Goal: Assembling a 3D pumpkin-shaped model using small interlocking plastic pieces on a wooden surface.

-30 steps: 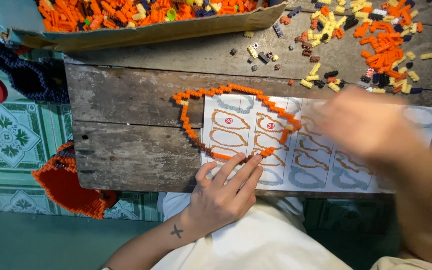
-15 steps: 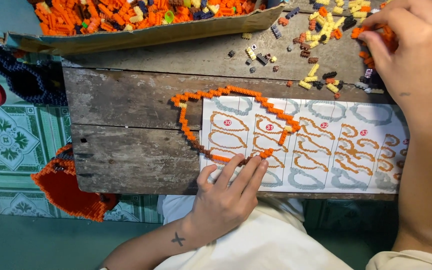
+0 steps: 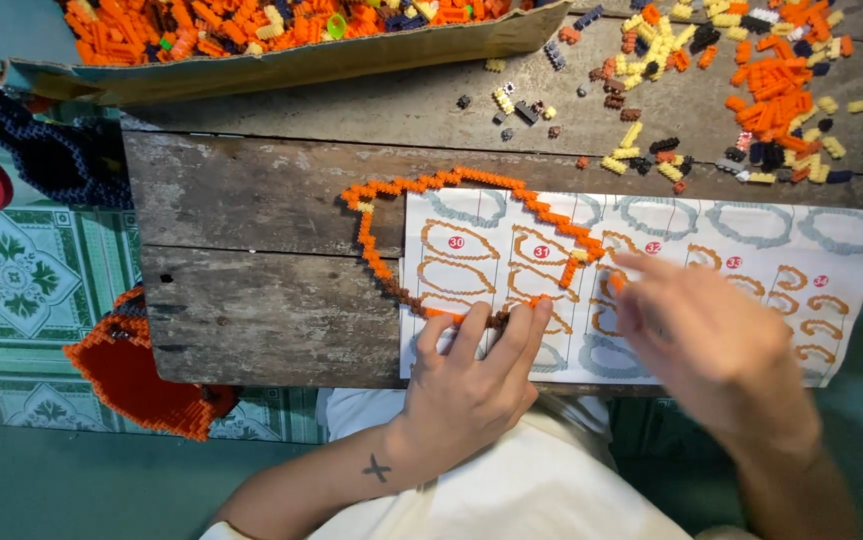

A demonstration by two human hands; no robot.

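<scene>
Left hand (image 3: 467, 385) pins orange brick outline (image 3: 452, 215); right hand (image 3: 712, 345) blurred beside.

An orange brick outline (image 3: 462, 220) is lying across grey weathered planks (image 3: 252, 260) and a white sheet (image 3: 652, 280) printed with grey and orange shapes and red dots. Orange, yellow and black bricks (image 3: 742, 80) are scattering above, while teal patterned tiles (image 3: 12, 280) are showing at left.

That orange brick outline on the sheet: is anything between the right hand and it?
Nothing visible. The right hand hovers over the bare sheet, just right of the orange outline. The left hand already touches its lower edge.
</scene>
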